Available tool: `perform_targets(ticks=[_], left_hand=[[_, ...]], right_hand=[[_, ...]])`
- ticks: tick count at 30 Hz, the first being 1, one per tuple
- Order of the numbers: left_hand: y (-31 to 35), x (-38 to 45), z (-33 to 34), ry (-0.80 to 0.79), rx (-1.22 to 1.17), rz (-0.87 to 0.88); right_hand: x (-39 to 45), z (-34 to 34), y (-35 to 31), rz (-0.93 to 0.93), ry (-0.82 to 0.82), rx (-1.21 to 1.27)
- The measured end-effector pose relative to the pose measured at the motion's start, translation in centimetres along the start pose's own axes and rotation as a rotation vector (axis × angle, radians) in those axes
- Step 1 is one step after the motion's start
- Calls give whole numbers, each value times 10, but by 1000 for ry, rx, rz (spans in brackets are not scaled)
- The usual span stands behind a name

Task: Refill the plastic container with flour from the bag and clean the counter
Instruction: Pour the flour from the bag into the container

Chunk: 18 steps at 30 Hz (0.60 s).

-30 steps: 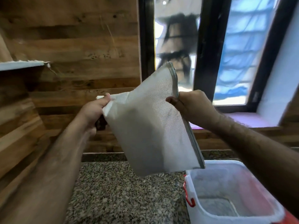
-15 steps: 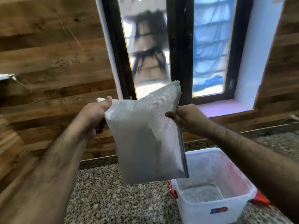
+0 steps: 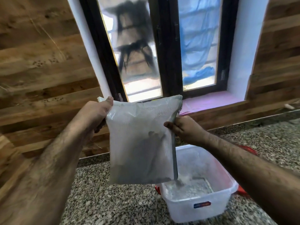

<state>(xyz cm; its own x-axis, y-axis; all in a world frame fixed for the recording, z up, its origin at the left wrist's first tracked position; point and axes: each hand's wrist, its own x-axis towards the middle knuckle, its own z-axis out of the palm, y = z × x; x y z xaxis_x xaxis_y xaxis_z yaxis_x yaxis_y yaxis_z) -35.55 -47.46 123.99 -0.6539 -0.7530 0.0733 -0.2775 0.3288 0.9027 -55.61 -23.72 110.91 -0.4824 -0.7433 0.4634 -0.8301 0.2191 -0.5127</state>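
Note:
A translucent white woven flour bag (image 3: pixel 139 140) hangs upright in the air above the counter. My left hand (image 3: pixel 95 112) grips its upper left corner. My right hand (image 3: pixel 183 127) pinches its right edge partway down. Flour shows dark inside the bag's lower half, and a small stream falls from its lower right corner into the clear plastic container (image 3: pixel 217 200) below. The container stands open on the counter with a thin layer of flour on its bottom and a red clip on its left side.
The speckled granite counter (image 3: pixel 113 205) runs under the bag and the container. A wood-panelled wall stands behind, with a dark-framed window (image 3: pixel 164 46) and a pink sill (image 3: pixel 211 101). A red lid part (image 3: pixel 248 150) shows behind my right forearm.
The bag has dropped lower and closer to the container, and flour has begun falling from its lower right corner. The view has swung right and down.

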Motion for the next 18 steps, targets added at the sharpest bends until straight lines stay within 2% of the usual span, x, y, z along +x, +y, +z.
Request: perform_targets(ticks=[12, 18], left_hand=[[19, -20, 48, 47, 180, 63], [26, -26, 62, 98, 323, 83]], right_hand=[[-32, 17, 44, 197, -19, 452], [-45, 15, 59, 161, -50, 372]])
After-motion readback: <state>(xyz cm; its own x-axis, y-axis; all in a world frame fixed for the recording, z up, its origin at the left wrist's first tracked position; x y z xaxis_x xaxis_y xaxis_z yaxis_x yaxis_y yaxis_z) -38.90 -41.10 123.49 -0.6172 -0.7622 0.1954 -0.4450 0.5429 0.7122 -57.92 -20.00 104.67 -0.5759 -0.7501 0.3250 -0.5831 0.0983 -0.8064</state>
